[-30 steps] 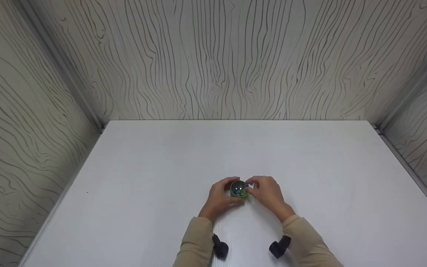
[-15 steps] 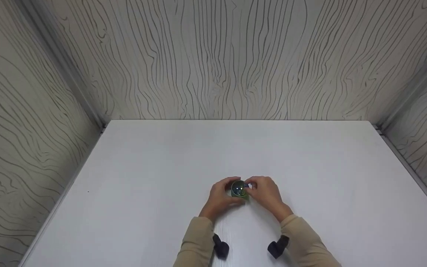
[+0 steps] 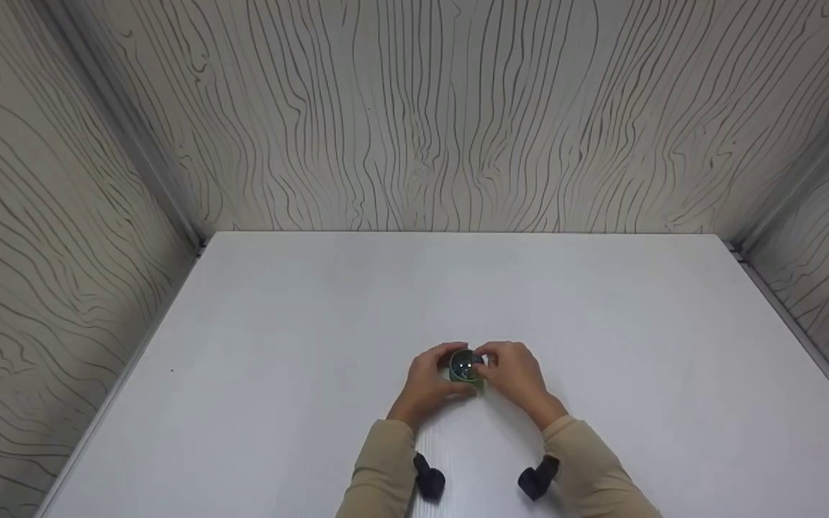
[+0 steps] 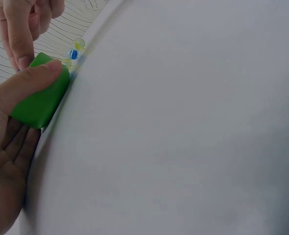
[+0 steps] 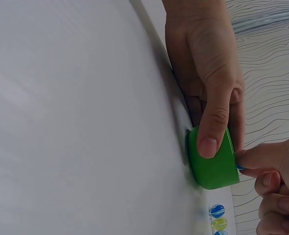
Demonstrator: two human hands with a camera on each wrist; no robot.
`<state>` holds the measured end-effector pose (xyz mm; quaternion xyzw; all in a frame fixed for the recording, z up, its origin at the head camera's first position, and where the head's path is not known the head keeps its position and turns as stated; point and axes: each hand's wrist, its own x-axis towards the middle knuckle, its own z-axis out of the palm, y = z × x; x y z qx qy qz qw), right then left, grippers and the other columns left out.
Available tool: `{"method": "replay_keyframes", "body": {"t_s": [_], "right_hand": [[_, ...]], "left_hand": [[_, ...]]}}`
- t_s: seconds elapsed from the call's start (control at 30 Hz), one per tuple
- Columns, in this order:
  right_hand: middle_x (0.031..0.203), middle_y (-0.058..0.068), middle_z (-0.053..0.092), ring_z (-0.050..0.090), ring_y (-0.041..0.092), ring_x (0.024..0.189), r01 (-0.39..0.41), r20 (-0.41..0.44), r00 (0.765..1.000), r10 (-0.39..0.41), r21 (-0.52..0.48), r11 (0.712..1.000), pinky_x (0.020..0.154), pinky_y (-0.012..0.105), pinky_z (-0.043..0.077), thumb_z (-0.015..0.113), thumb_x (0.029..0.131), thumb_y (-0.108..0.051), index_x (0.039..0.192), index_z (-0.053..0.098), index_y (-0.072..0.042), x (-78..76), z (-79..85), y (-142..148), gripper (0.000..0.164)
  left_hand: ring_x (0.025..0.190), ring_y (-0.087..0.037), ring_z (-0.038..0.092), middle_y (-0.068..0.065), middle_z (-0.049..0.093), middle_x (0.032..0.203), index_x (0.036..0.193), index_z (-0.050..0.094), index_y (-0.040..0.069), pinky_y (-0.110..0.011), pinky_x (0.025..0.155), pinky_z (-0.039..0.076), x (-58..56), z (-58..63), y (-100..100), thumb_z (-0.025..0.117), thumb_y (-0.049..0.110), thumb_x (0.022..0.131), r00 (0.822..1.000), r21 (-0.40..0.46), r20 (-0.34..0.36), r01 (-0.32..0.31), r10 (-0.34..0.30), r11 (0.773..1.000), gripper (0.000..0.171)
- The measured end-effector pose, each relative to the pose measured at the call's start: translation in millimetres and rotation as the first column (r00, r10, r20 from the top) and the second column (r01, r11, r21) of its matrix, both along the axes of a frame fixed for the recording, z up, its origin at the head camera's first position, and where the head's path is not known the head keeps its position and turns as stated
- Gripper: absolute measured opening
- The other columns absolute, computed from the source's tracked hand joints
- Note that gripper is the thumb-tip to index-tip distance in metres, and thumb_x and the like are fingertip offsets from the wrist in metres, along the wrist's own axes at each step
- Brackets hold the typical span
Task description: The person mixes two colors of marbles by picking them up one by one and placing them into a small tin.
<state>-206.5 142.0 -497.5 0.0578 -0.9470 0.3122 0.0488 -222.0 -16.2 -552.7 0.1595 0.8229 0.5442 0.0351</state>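
My left hand (image 3: 427,385) curls around a small green cup (image 5: 213,169), thumb on the near side and fingers on the far side. In the left wrist view its thumb lies across the green wall. The cup's round mouth faces the head camera, dark and shiny inside. My right hand (image 3: 519,370) is at the rim, thumb and forefinger pinching a blue marble (image 5: 240,167) that is mostly hidden by the fingertips. Close to the cup, blue (image 5: 217,211) and yellow (image 5: 220,223) marbles sit on the table; the right hand hides them in the head view.
The white table (image 3: 299,309) extends around both hands. Wood-grain panels (image 3: 414,115) stand behind it and at both sides. A dark camera mount (image 3: 429,480) juts from the left sleeve, and another mount (image 3: 538,479) from the right sleeve.
My right hand's fingertips have moved slightly left, bringing the pinched marble from beside the rim to over the cup's mouth. My left hand keeps the cup in nearly the same place.
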Motion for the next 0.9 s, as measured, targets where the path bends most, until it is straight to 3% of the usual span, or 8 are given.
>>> {"method": "replay_keyframes", "body": {"t_s": [0.37,0.9], "right_hand": [[0.062,0.001,0.058,0.04,0.007,0.058,0.001,-0.01,1.0,-0.001,0.002,1.0,0.05,0.016,0.028,0.076,0.077,-0.007,0.092,0.075,-0.006,-0.1,-0.5,1.6,0.016],[0.06,0.0,0.057,0.04,0.007,0.057,0.017,-0.025,1.0,-0.017,-0.009,1.0,0.049,0.016,0.028,0.076,0.077,-0.008,0.088,0.076,-0.008,3.7,-0.7,7.8,0.011]], "left_hand": [[0.122,-0.023,0.06,-0.006,0.066,0.127,0.126,0.062,0.012,-0.034,0.111,0.046,0.1,-0.5,-0.4,0.086,0.015,0.068,1.0,-0.005,-0.014,-0.001,0.001,1.0,0.063],[0.122,-0.022,0.061,-0.005,0.066,0.127,0.127,0.061,0.012,-0.034,0.111,0.046,1.7,1.8,-1.3,0.085,0.014,0.069,0.999,0.039,0.039,0.008,-0.009,0.999,0.064]]}}
